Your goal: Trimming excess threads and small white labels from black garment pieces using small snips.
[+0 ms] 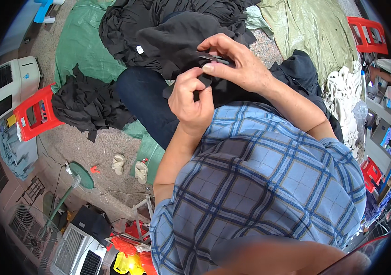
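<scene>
My left hand (190, 100) is closed, pinching an edge of black cloth (177, 36) between thumb and fingers. Just beside it, my right hand (243, 64) curls around a small dark metal tool (214, 58) that looks like thread snips; its far end is hidden by the fingers. The two hands nearly meet above my lap. From them the black cloth spreads away over my legs toward a large heap of black garments (127, 25). A small white tag (139, 50) shows on that dark fabric.
A pile of black cloth pieces (92, 103) lies left of my knee, near a red stool (37, 112). Green sheeting (78, 46) covers part of the floor. White cloth (342, 101) is heaped at right. Sandals (118, 164) and a fan (33, 240) are at lower left.
</scene>
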Demonstrator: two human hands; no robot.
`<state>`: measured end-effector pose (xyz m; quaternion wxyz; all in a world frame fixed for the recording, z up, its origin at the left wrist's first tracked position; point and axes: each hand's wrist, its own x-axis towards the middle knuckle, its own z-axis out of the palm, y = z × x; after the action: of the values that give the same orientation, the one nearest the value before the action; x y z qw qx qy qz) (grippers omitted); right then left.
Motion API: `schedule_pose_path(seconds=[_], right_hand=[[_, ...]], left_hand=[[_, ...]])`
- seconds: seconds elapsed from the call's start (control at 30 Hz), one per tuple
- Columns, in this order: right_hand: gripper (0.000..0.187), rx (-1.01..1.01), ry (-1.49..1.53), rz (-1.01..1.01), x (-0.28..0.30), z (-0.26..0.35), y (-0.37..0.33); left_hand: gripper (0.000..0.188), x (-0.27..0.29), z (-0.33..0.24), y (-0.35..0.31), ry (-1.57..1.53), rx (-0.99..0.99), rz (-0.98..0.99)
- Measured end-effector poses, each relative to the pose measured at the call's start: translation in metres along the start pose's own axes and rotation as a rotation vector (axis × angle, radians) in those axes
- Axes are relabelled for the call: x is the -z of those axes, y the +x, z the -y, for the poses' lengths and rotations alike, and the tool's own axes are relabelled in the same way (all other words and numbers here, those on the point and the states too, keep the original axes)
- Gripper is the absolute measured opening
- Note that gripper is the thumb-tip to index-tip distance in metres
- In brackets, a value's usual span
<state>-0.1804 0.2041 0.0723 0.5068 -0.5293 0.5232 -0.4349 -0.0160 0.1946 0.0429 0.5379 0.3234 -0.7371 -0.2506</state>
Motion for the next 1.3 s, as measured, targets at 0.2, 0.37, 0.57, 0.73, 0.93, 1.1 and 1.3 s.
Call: schedule_pose_path(seconds=[0.2, 0.37, 0.57, 0.73, 0.93, 1.1, 1.3], right_hand=[[0.029, -0.139, 0.321, -0.058, 0.001, -0.006, -0.005], [0.020, -0.074, 0.293, -0.142, 0.001, -0.004, -0.010], [0.017, -0.040, 0.205, -0.107, -0.002, -0.012, -0.007], [0.028, 0.388, -0.376, -0.194, -0.001, 0.005, -0.019], [0.032, 0.564, -0.649, -0.210, 0.001, 0.019, -0.030], [0.033, 0.547, -0.586, -0.125, 0.002, 0.025, -0.033], [0.034, 0.417, -0.653, -0.234, 0.000, 0.016, -0.032]], left_hand=[[0.021, -0.001, -0.012, 0.000, -0.182, 0.231, 0.110], [0.016, 0.011, -0.028, 0.018, -0.646, 0.991, 0.156], [0.018, 0.013, -0.023, 0.010, -0.735, 1.130, 0.165], [0.014, 0.013, -0.027, 0.016, -0.794, 1.072, 0.042], [0.011, 0.011, -0.036, 0.021, -0.766, 1.030, -0.031], [0.010, 0.009, -0.035, 0.021, -0.767, 1.031, -0.016], [0.009, 0.002, -0.023, 0.020, -0.376, 0.574, 0.049]])
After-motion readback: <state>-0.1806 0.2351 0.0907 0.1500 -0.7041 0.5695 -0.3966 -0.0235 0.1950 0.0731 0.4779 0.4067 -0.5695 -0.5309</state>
